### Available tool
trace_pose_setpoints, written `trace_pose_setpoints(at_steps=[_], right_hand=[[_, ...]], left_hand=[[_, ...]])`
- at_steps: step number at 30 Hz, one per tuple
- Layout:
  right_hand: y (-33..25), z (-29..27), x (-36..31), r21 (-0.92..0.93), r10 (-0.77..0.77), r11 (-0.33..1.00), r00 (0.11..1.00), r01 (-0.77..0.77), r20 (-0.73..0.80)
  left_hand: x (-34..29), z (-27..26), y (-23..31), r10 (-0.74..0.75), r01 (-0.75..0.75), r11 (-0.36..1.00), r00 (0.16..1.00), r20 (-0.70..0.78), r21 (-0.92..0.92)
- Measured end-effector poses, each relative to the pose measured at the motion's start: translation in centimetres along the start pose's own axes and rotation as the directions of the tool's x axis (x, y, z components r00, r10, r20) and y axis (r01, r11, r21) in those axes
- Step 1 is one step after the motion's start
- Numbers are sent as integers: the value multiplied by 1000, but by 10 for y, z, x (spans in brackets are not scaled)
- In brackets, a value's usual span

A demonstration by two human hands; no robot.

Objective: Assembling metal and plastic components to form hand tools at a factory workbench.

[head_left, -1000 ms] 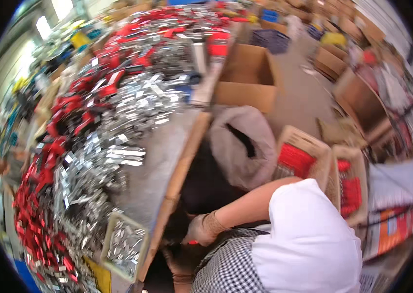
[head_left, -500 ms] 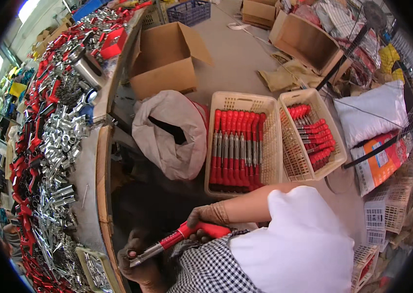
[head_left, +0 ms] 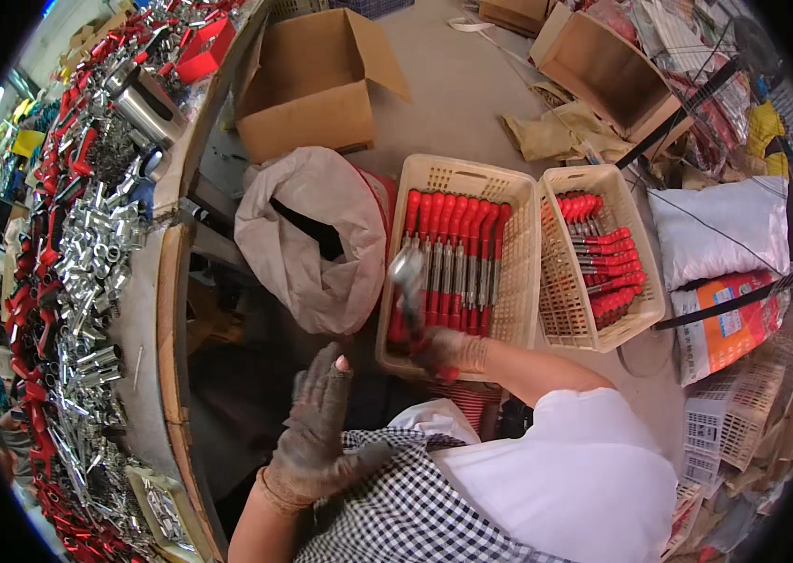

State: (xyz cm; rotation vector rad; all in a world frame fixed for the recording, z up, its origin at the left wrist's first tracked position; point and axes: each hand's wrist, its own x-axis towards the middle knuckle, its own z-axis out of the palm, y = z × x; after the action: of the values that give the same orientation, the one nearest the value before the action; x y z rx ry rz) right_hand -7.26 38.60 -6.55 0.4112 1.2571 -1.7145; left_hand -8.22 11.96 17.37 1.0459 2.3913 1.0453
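My right hand (head_left: pixel 450 351), in a greyish work glove, is closed around a red-handled tool with a rounded silver end (head_left: pixel 407 272). The tool points away from me over the near left part of a cream plastic crate (head_left: pixel 520 281), and motion blurs it. Inside that crate lies a row of similar red-and-silver tools (head_left: pixel 457 253), side by side. My left hand (head_left: pixel 315 441) is raised near my checked apron (head_left: pixel 415 507), fingers stretched and holding nothing. A bare fingertip pokes out of its glove.
A workbench (head_left: pixel 166 319) on the left is heaped with metal parts (head_left: pixel 96 253) and red handles. Beyond my hands stand an open pale sack (head_left: pixel 312 291) and a cardboard box (head_left: pixel 307 113). A second crate (head_left: pixel 570 300) of red-handled tools adjoins the first.
My right hand has carried the tool from my lap up and away to the crate, its silver end now pointing away. My left hand has let go of the tool's metal end and opened.
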Motion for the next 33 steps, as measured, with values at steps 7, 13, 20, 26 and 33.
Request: trace_pose_setpoints(at_steps=[7, 13, 20, 26, 33], right_hand=[[91, -133, 43, 166, 78, 986, 926, -17, -370], [100, -173, 49, 341, 335, 923, 808, -178, -484], [122, -181, 71, 293, 432, 901, 703, -319, -564], [126, -181, 81, 179, 412, 899, 633, -401, -655], [128, -148, 86, -292, 199, 844, 770, -449, -606]], left_hand=[[-53, 12, -45, -235, 239, 967, 971, -53, 89], [-40, 27, -38, -528, 506, 835, 847, 59, 216], [-35, 37, -37, -592, 574, 800, 802, 76, 178], [-29, 36, -40, -586, 563, 802, 807, 75, 198], [-47, 26, -47, -524, 519, 849, 851, 29, 99]])
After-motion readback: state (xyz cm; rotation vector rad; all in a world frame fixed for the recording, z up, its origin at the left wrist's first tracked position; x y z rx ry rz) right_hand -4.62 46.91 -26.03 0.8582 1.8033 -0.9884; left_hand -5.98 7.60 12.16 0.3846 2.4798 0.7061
